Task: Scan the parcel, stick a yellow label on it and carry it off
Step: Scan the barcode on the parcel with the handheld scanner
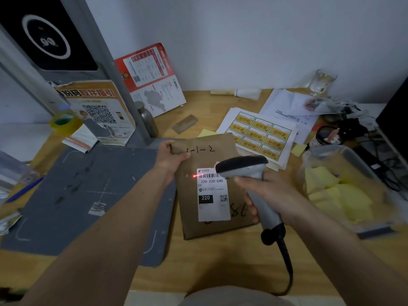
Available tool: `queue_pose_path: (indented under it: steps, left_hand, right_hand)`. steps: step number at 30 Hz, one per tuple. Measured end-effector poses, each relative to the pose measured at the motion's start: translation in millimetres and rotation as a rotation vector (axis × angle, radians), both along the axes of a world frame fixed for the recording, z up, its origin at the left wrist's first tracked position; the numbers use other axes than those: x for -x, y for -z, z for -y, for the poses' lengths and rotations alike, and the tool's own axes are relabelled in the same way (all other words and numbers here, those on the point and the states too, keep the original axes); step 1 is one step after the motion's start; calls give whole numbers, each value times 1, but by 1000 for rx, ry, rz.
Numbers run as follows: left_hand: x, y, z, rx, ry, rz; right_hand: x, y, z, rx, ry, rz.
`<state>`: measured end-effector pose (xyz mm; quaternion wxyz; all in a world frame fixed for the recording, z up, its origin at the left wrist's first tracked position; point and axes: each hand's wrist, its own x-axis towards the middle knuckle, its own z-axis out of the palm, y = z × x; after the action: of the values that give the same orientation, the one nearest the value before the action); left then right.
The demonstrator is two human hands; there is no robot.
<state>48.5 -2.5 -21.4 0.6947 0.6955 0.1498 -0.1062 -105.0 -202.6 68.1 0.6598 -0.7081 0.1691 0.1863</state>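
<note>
parcel [212, 186] "2-1-2", shipping label [213, 195] "220-220-C40"

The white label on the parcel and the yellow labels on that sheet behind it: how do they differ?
The white label is one tall sticker, already stuck on the brown parcel; the yellow labels are many small wide ones, set in rows on their white backing sheet. The white label carries a barcode, a QR code and "220-220-C40", with the scanner's red line on it; the yellow labels bear short dark characters only. Both kinds are rectangular and printed.

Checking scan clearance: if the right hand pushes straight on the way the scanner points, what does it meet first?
Probably the parcel: the right hand aims the scanner at its white label. The gap between them is unclear.
</note>
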Motion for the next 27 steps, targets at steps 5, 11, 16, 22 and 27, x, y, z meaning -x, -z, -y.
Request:
queue_pose_path:
  steps: [5,11,16,22,27]
  left_hand:
    - [-4,3,-1,-33,-5,-14]
    - [-9,10,-4,-61,-28,-50]
    - [-11,10,-3,-58,-26,-77]
    - [-11,9,-1,-43,-32,-82]
    - [-11,9,-1,-44,-33,-92]
  right_hand:
    - [-1,-6,4,39,-41,-25]
    - [-5,-8,5,5,-45,-60]
    - [-8,-5,5,7,7,-55]
    - [-8,-1,2,0,63,-39]
    - [-10,0,-1,-21,56,-58]
